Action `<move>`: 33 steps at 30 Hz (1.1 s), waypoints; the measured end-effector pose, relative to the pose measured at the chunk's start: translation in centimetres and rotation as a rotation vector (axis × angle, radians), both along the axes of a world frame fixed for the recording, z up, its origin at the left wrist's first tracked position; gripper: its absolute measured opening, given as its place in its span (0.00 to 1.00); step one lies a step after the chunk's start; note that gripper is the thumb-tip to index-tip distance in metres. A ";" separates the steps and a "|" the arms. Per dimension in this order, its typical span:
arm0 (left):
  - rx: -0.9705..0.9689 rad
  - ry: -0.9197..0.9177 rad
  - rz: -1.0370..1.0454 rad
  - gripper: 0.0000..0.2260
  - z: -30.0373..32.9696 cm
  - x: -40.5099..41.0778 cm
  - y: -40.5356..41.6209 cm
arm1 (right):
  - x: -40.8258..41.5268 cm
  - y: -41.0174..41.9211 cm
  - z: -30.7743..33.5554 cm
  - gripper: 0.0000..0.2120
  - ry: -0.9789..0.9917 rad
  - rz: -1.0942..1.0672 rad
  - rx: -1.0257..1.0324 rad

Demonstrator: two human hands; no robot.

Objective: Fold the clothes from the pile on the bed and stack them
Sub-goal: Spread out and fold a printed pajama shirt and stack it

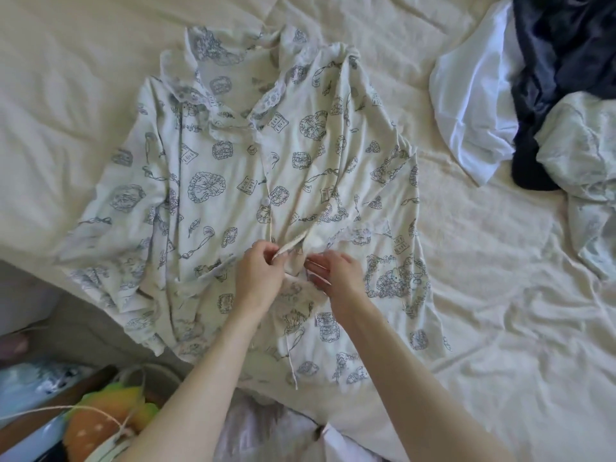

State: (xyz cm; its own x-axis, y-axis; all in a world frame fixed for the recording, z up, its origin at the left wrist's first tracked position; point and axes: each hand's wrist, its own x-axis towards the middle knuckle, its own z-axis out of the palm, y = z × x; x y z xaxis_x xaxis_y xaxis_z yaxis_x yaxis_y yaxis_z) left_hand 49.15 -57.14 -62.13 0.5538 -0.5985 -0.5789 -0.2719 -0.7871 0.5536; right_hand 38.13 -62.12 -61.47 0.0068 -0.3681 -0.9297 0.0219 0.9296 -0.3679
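Printed pyjama shirt (233, 195) spread flat on the bed (483, 295), collar at the far end, hem toward the person, left hand (261, 278) pinching the front edge, right hand (333, 273) gripping fabric beside it, clothes pile (550, 95) far right

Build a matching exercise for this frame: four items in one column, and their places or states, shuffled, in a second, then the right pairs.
Items
1. printed pyjama top
2. dark navy garment
3. plain white garment
4. left hand

Places or states
A. spread out flat in the middle of the bed
B. pinching the top's front edge
C. crumpled at the upper right corner
D. lying just left of the navy garment, partly under it

Pairs: 1-A, 2-C, 3-D, 4-B
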 end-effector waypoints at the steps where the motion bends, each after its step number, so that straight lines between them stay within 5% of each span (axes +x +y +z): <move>1: -0.002 0.138 0.137 0.01 0.5 0.8 -0.1 | 0.0 0.0 0.1 0.09 -0.019 -0.052 0.001; 3: -0.032 0.500 0.398 0.01 1.9 2.2 0.3 | -0.1 0.4 0.1 0.10 -0.034 0.039 -0.016; 5: -0.059 0.644 0.439 0.02 2.8 3.1 1.3 | 0.3 1.3 0.2 0.12 -0.040 0.267 -0.011; 11: -0.095 0.627 0.534 0.07 3.6 5.4 3.6 | 1.6 4.1 1.2 0.07 -0.122 0.304 0.010; 15: -0.097 0.678 0.600 0.06 3.7 8.6 3.9 | 1.0 5.7 1.8 0.18 -0.060 0.378 -0.145; 19: 0.160 0.476 0.050 0.14 3.0 9.2 5.6 | 1.2 6.6 1.5 0.12 -0.193 0.322 -0.129; 22: 0.233 0.334 -0.140 0.08 1.9 8.0 7.0 | 1.8 6.7 0.8 0.18 -0.202 0.360 -0.092; 25: 0.095 0.282 0.027 0.03 1.3 8.2 8.1 | 2.2 7.0 0.3 0.20 -0.124 0.514 -0.116; 28: 0.016 0.409 0.234 0.04 2.0 8.9 8.7 | 2.7 7.5 0.4 0.07 -0.029 0.686 -0.165; 33: 0.055 0.574 0.256 0.06 2.7 10.6 9.5 | 3.5 9.7 0.8 0.18 0.029 0.729 -0.240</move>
